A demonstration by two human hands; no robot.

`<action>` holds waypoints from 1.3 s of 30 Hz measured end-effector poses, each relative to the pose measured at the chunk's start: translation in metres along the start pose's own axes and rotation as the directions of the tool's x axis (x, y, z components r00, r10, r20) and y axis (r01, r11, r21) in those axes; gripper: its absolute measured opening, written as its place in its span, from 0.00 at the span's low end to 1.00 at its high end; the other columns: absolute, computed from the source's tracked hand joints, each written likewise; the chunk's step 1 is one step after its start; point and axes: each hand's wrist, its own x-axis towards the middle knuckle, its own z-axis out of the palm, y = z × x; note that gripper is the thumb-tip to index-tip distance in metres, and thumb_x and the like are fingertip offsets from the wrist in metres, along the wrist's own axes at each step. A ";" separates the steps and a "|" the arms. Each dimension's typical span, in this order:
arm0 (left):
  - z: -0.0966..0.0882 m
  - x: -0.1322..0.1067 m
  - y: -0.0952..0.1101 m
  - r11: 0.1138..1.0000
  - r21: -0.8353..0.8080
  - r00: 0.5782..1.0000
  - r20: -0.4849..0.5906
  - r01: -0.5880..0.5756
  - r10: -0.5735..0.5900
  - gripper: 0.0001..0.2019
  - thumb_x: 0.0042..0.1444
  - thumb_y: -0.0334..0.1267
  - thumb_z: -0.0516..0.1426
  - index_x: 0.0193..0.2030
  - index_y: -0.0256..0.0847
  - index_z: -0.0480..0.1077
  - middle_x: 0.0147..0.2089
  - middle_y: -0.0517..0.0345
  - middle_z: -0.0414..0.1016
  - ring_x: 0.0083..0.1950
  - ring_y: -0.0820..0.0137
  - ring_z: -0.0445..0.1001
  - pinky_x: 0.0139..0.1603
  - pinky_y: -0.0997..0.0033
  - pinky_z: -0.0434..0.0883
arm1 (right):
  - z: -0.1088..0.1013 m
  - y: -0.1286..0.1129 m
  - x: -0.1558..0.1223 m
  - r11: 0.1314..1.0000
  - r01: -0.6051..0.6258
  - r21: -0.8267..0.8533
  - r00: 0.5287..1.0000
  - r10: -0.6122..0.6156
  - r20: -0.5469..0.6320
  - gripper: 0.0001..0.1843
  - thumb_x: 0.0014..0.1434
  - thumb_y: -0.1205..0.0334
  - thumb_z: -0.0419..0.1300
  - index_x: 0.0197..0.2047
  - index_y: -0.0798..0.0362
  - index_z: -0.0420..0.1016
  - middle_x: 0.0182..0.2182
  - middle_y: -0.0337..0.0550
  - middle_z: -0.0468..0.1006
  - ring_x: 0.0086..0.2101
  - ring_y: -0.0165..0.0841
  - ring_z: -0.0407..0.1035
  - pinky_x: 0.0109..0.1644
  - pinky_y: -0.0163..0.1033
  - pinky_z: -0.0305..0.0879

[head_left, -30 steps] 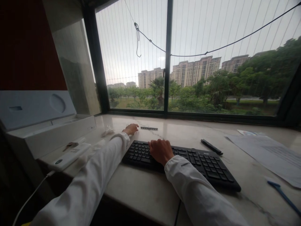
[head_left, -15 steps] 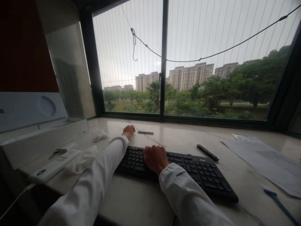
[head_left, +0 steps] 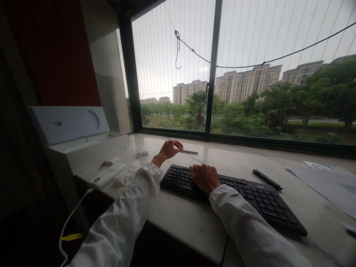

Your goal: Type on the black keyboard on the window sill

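A black keyboard (head_left: 265, 202) lies at a slant on the pale marbled counter. My right hand (head_left: 205, 178) rests on its upper left part, closed, with the fingers curled over the rear edge and the fingertips hidden. Beyond the keyboard, a thin dark strip with a row of light dots (head_left: 190, 152) lies on the counter. My left hand (head_left: 169, 149) is at the strip's left end, thumb and forefinger brought together in a pinch. Whatever is between those tips is too small to make out, and I cannot tell whether they touch the strip.
An open white box (head_left: 91, 152) stands at the left, near a white device with a cable (head_left: 107, 177) and keys (head_left: 105, 164) on it. Crumpled white tissue (head_left: 129, 176) lies beside it. A black pen-like stick (head_left: 267, 180) and papers (head_left: 322, 185) are on the right. Behind is a window.
My view has swung left, so the scene shifts right. My left hand has turned and lifted its fingers into a pinch by the strip. The right hand stays on the keyboard.
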 end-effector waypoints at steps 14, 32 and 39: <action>0.002 -0.025 -0.009 0.967 0.023 0.967 -0.036 -0.252 0.253 0.08 0.54 0.39 0.56 0.38 0.41 0.74 0.41 0.59 0.77 0.45 0.70 0.73 0.50 0.71 0.67 | 0.003 -0.001 0.002 0.997 -0.009 -0.080 0.999 0.013 0.052 0.30 0.64 0.48 0.35 0.40 0.51 0.76 0.35 0.51 0.78 0.37 0.38 0.72 0.41 0.41 0.58; 0.003 -0.024 -0.023 0.961 0.051 0.962 0.052 -0.270 0.268 0.11 0.54 0.44 0.57 0.40 0.43 0.74 0.37 0.59 0.77 0.40 0.70 0.73 0.46 0.71 0.65 | 0.007 0.000 0.004 0.988 -0.041 -0.147 0.998 0.049 0.047 0.28 0.64 0.48 0.35 0.45 0.49 0.72 0.34 0.50 0.77 0.36 0.41 0.72 0.39 0.42 0.57; 0.002 -0.024 -0.019 0.953 0.000 0.951 0.072 -0.302 0.301 0.10 0.53 0.43 0.58 0.39 0.43 0.74 0.36 0.61 0.77 0.39 0.71 0.73 0.44 0.72 0.65 | 0.006 -0.001 0.004 0.986 -0.042 -0.163 0.997 0.052 0.058 0.29 0.64 0.48 0.34 0.46 0.50 0.72 0.35 0.51 0.77 0.37 0.41 0.71 0.39 0.42 0.57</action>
